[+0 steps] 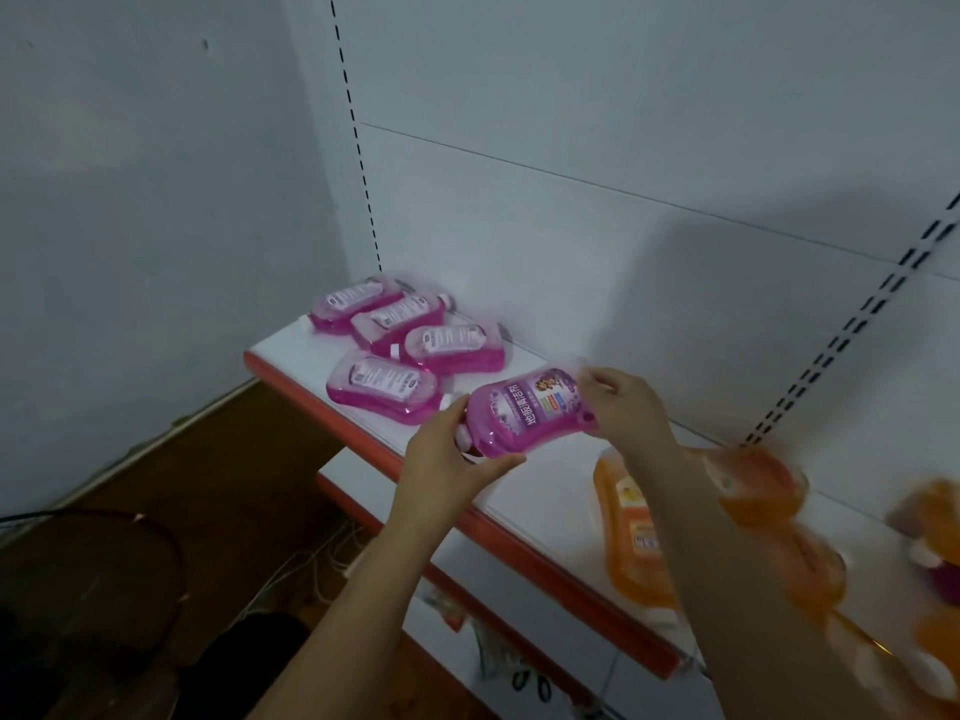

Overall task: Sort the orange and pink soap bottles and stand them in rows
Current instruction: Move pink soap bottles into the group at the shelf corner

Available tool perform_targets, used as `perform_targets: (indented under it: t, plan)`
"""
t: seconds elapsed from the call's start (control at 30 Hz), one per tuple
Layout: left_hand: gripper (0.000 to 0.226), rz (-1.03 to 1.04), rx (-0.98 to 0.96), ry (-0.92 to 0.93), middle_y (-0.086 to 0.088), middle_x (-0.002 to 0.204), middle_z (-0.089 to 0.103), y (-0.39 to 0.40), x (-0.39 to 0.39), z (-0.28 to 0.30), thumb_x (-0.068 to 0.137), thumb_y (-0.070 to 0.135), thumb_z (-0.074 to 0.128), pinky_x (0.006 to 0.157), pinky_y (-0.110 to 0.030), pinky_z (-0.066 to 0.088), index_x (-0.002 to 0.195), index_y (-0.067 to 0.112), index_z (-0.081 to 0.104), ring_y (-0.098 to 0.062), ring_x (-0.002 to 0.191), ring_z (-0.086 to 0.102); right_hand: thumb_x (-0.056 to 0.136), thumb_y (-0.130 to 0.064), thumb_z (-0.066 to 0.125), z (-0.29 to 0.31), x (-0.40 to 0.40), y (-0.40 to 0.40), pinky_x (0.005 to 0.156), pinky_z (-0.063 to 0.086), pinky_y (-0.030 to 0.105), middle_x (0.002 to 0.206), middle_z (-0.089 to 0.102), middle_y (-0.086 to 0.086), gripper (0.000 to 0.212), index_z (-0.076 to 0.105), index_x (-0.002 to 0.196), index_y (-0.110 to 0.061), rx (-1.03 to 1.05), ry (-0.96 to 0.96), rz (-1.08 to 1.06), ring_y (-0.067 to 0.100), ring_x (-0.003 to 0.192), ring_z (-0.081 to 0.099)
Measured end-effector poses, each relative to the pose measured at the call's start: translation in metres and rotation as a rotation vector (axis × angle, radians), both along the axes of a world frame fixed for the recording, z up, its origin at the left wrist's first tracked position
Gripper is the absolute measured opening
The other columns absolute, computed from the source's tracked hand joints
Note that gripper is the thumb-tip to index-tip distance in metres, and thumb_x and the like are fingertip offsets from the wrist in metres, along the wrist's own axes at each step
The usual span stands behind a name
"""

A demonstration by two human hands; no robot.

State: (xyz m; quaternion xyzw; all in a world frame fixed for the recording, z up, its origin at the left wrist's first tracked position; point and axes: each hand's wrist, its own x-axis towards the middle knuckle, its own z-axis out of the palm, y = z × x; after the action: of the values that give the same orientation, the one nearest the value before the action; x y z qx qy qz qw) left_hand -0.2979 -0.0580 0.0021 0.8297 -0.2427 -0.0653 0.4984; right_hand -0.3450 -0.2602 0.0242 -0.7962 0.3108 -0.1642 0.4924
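Observation:
Both hands hold one pink soap bottle [524,413] sideways just above the white shelf [540,491]. My left hand [449,459] grips its capped neck end; my right hand [623,402] grips its base. Its purple label faces up. Several more pink bottles [384,387] lie flat at the shelf's left end, labels up. Several orange bottles [631,543] lie flat on the right part of the shelf, partly hidden by my right forearm and blurred.
The shelf has an orange-red front edge [332,423] and a white back panel with slotted uprights [841,335]. A lower shelf [519,615] sits beneath. The brown floor at left carries cables [311,569] and a dark round object [88,579].

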Motion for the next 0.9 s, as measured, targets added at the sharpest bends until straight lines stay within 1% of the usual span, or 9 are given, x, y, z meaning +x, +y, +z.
perform_targets:
  t: [0.13, 0.27, 0.33, 0.4, 0.5, 0.63, 0.77, 0.83, 0.9]
  plan:
    - [0.069, -0.044, 0.054, -0.019, 0.017, 0.111, 0.065, -0.027, 0.045, -0.008, 0.069, 0.046, 0.085, 0.070, 0.000, 0.041, 0.130, 0.031, 0.057, 0.008, 0.087, 0.061, 0.093, -0.033, 0.055, -0.016, 0.038, -0.033, 0.087, 0.056, 0.051, 0.105, 0.071, 0.012, 0.031, 0.071, 0.108, -0.011, 0.000, 0.059, -0.059, 0.032, 0.096, 0.068]
    - [0.070, -0.043, 0.290, -0.231, 0.012, 0.111, 0.069, -0.055, 0.096, -0.018, 0.063, 0.064, 0.078, 0.088, -0.026, 0.049, 0.121, 0.028, 0.064, -0.007, 0.101, 0.061, 0.096, -0.026, 0.051, -0.029, 0.069, -0.051, 0.082, 0.057, 0.044, 0.102, 0.070, 0.015, 0.031, 0.070, 0.109, -0.005, -0.030, 0.137, -0.085, 0.031, 0.092, 0.067]
    - [0.058, -0.020, 0.438, -0.352, 0.006, 0.105, 0.071, -0.062, 0.118, -0.023, 0.068, 0.064, 0.072, 0.087, -0.034, 0.049, 0.112, 0.026, 0.069, -0.016, 0.099, 0.061, 0.096, -0.023, 0.050, -0.036, 0.080, -0.054, 0.073, 0.048, 0.032, 0.096, 0.068, 0.016, 0.030, 0.070, 0.105, -0.001, -0.097, 0.204, -0.041, 0.031, 0.090, 0.064]
    - [0.043, -0.021, 0.486, -0.389, 0.003, 0.109, 0.070, -0.067, 0.134, -0.029, 0.080, 0.050, 0.070, 0.088, -0.034, 0.044, 0.114, 0.023, 0.071, -0.021, 0.103, 0.058, 0.096, -0.021, 0.052, -0.042, 0.089, -0.053, 0.067, 0.034, 0.026, 0.090, 0.064, 0.012, 0.027, 0.070, 0.101, -0.002, -0.144, 0.247, -0.015, 0.028, 0.085, 0.060]
    - [0.044, -0.059, 0.435, -0.387, 0.000, 0.117, 0.064, -0.068, 0.139, -0.039, 0.084, 0.038, 0.070, 0.091, -0.032, 0.044, 0.122, 0.016, 0.068, -0.020, 0.108, 0.056, 0.092, -0.018, 0.056, -0.049, 0.100, -0.052, 0.066, 0.035, 0.025, 0.093, 0.069, 0.012, 0.021, 0.070, 0.100, -0.004, -0.154, 0.248, -0.008, 0.023, 0.079, 0.057]
    - [0.062, -0.100, 0.448, -0.434, 0.001, 0.124, 0.056, -0.064, 0.132, -0.048, 0.081, 0.049, 0.070, 0.095, -0.037, 0.049, 0.132, 0.016, 0.060, -0.018, 0.114, 0.052, 0.089, -0.019, 0.059, -0.047, 0.105, -0.048, 0.068, 0.041, 0.026, 0.095, 0.071, 0.015, 0.020, 0.069, 0.099, -0.004, -0.105, 0.246, -0.015, 0.029, 0.085, 0.064]
    - [0.058, -0.094, 0.352, -0.411, 0.001, 0.128, 0.055, -0.063, 0.120, -0.042, 0.086, 0.046, 0.065, 0.101, -0.031, 0.041, 0.135, 0.018, 0.055, -0.017, 0.120, 0.048, 0.092, -0.020, 0.056, -0.034, 0.102, -0.037, 0.068, 0.040, 0.029, 0.096, 0.067, 0.015, 0.017, 0.062, 0.094, -0.004, -0.151, 0.190, -0.049, 0.030, 0.088, 0.063]
    - [0.055, -0.120, 0.233, -0.347, 0.002, 0.130, 0.054, -0.062, 0.105, -0.035, 0.089, 0.042, 0.064, 0.100, -0.025, 0.038, 0.137, 0.018, 0.053, -0.013, 0.121, 0.047, 0.094, -0.024, 0.056, -0.024, 0.097, -0.029, 0.084, 0.044, 0.033, 0.111, 0.066, 0.017, 0.027, 0.062, 0.110, -0.003, -0.192, 0.128, -0.068, 0.033, 0.105, 0.061]
    - [0.052, -0.173, 0.146, -0.299, 0.004, 0.132, 0.052, -0.057, 0.088, -0.028, 0.091, 0.039, 0.063, 0.099, -0.020, 0.036, 0.138, 0.019, 0.051, -0.005, 0.122, 0.043, 0.097, -0.032, 0.055, -0.012, 0.089, -0.019, 0.098, 0.039, 0.029, 0.130, 0.061, 0.013, 0.042, 0.056, 0.130, -0.006, -0.200, 0.056, -0.081, 0.027, 0.120, 0.056]
